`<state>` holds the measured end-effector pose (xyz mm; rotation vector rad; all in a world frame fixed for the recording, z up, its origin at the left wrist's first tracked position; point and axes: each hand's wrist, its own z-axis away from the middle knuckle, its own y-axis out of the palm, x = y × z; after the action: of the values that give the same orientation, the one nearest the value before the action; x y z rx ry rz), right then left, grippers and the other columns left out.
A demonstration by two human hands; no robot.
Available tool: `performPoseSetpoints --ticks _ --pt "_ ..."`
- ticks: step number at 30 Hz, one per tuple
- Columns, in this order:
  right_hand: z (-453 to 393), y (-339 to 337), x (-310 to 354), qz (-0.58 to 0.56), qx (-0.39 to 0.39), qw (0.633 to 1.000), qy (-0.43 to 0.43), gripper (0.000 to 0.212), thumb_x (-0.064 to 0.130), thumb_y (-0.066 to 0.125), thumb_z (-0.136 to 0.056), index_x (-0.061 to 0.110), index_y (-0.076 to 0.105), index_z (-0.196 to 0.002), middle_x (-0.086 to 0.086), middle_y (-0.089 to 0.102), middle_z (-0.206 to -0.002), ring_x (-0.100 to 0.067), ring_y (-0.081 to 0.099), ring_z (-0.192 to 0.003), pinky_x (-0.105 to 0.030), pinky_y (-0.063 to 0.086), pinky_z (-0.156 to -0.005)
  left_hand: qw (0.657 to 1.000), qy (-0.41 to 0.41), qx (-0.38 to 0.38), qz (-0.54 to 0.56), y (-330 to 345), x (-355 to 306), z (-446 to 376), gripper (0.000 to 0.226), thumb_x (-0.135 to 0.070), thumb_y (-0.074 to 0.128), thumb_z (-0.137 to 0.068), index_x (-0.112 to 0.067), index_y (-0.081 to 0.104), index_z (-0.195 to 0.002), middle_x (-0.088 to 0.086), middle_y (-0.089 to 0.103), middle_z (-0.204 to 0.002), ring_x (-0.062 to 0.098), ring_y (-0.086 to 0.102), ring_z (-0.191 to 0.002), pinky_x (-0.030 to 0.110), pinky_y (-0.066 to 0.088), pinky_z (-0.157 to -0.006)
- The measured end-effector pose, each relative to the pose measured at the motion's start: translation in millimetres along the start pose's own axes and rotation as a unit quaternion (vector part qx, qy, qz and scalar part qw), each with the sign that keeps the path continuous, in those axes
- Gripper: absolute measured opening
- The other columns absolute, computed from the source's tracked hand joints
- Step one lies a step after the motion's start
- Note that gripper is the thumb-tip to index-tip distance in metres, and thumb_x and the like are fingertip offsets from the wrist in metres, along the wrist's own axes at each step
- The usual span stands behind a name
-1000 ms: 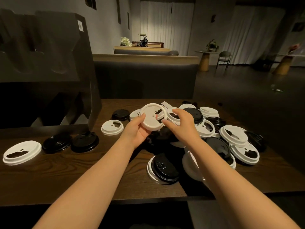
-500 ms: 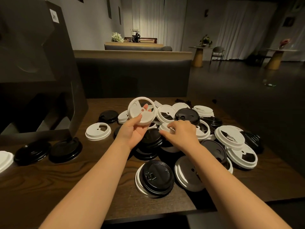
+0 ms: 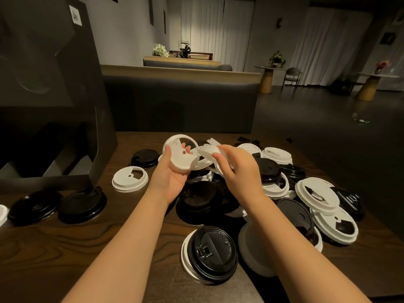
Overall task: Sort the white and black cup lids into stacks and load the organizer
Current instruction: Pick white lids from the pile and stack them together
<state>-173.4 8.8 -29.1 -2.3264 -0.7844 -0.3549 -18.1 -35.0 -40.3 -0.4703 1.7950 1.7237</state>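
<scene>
My left hand (image 3: 169, 176) holds a white lid (image 3: 181, 154) tilted up above the pile, thumb on its left rim. My right hand (image 3: 238, 169) grips a second white lid (image 3: 208, 154) and holds it right beside the first, rims nearly touching. Below and to the right lies a mixed heap of white and black lids (image 3: 273, 182). A single white lid (image 3: 130, 178) lies flat left of my left hand. Two black lids (image 3: 82, 204) (image 3: 35, 206) lie in front of the dark organizer (image 3: 50, 95) at the left.
A black lid on a white one (image 3: 211, 252) lies near the table's front edge (image 3: 109, 270). Another black lid (image 3: 145, 157) lies behind the single white one. A dark bench back (image 3: 179, 103) runs behind the table. The floor drops away at the right.
My right hand has lifted a white lid out of the pile and brought it up beside the lid in my left hand. The view has shifted slightly right.
</scene>
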Motion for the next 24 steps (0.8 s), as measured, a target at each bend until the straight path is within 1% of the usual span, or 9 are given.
performPoseSetpoints --ticks 3,5,7,9,14,17,19,22,24 --pt "-3.3 16.1 0.2 -0.055 -0.031 0.998 -0.007 0.033 0.032 0.057 -0.09 0.006 0.068 -0.108 -0.005 0.07 -0.102 -0.011 0.056 -0.097 -0.027 0.042 -0.083 1.0 -0.007 -0.003 -0.022 -1.6 -1.4 0.0 0.045 -0.046 0.038 -0.097 -0.013 0.053 -0.124 0.011 0.064 -0.119 0.025 0.06 -0.112 0.037 0.048 -0.096" --pt "-4.1 26.0 1.1 -0.093 -0.029 0.995 -0.013 0.037 0.036 0.054 -0.089 0.007 0.067 -0.109 0.001 0.066 -0.107 -0.006 0.051 -0.102 -0.022 0.041 -0.087 0.999 -0.009 0.008 -0.042 -0.4 -0.6 1.9 0.043 -0.048 0.037 -0.097 -0.016 0.058 -0.114 0.011 0.065 -0.114 0.025 0.06 -0.108 0.039 0.045 -0.1" --pt "-3.5 35.0 0.7 -0.118 -0.021 0.992 -0.023 0.036 0.037 0.053 -0.088 0.009 0.065 -0.109 0.01 0.059 -0.111 -0.003 0.048 -0.106 -0.015 0.037 -0.093 0.998 -0.013 0.02 -0.054 -0.5 0.6 2.1 0.04 -0.049 0.039 -0.095 -0.018 0.06 -0.111 0.011 0.066 -0.11 0.025 0.062 -0.104 0.038 0.046 -0.098" --pt "-3.6 40.6 -0.7 -0.137 0.0 0.99 -0.026 0.033 0.036 0.055 -0.087 0.011 0.064 -0.107 0.012 0.053 -0.118 0.0 0.043 -0.113 -0.007 0.03 -0.097 0.997 -0.026 0.037 -0.055 0.2 1.3 3.2 0.043 -0.048 0.046 -0.089 -0.019 0.058 -0.118 0.011 0.066 -0.114 0.025 0.062 -0.106 0.036 0.05 -0.092" --pt "-2.7 46.2 -4.9 -0.104 0.036 0.994 -0.025 0.017 0.025 0.064 -0.082 0.013 0.066 -0.094 -0.005 0.051 -0.134 -0.004 0.03 -0.125 -0.003 0.016 -0.103 0.996 -0.043 0.067 -0.043 2.9 6.4 4.2 0.031 -0.033 0.046 -0.093 -0.019 0.057 -0.117 0.009 0.067 -0.112 0.024 0.063 -0.105 0.035 0.051 -0.088" --pt "-2.1 45.7 -4.5 -0.093 0.02 0.995 -0.006 0.013 0.022 0.065 -0.079 0.011 0.065 -0.087 -0.007 0.047 -0.137 -0.015 0.029 -0.129 -0.003 0.01 -0.103 0.996 -0.043 0.073 -0.036 2.7 6.5 4.7 0.032 -0.031 0.05 -0.089 -0.019 0.058 -0.118 0.009 0.069 -0.112 0.024 0.065 -0.103 0.038 0.051 -0.09" --pt "-1.5 44.8 -5.2 -0.095 0.023 0.995 0.008 0.011 0.021 0.066 -0.079 0.014 0.063 -0.087 -0.003 0.043 -0.14 -0.015 0.026 -0.131 0.0 0.007 -0.102 0.995 -0.039 0.074 -0.046 1.3 6.9 3.9 0.026 -0.029 0.047 -0.093 -0.02 0.06 -0.114 0.007 0.072 -0.106 0.022 0.067 -0.1 0.037 0.052 -0.087" --pt "-0.7 41.3 -4.7 -0.13 0.064 0.989 0.043 0.023 0.018 0.072 -0.081 0.024 0.054 -0.093 0.013 0.035 -0.138 -0.007 0.023 -0.133 0.003 0.01 -0.098 0.995 -0.037 0.074 -0.062 0.9 7.9 3.2 0.023 -0.027 0.043 -0.098 -0.02 0.061 -0.11 0.004 0.074 -0.099 0.02 0.07 -0.092 0.034 0.054 -0.077" --pt "0.3 39.4 -3.7 -0.147 0.061 0.986 0.054 0.033 0.018 0.074 -0.079 0.026 0.05 -0.1 0.015 0.035 -0.134 -0.009 0.028 -0.133 -0.002 0.016 -0.1 0.994 -0.041 0.074 -0.063 0.9 7.7 2.9 0.022 -0.026 0.044 -0.097 -0.019 0.062 -0.109 0.005 0.074 -0.096 0.02 0.07 -0.089 0.035 0.055 -0.076"
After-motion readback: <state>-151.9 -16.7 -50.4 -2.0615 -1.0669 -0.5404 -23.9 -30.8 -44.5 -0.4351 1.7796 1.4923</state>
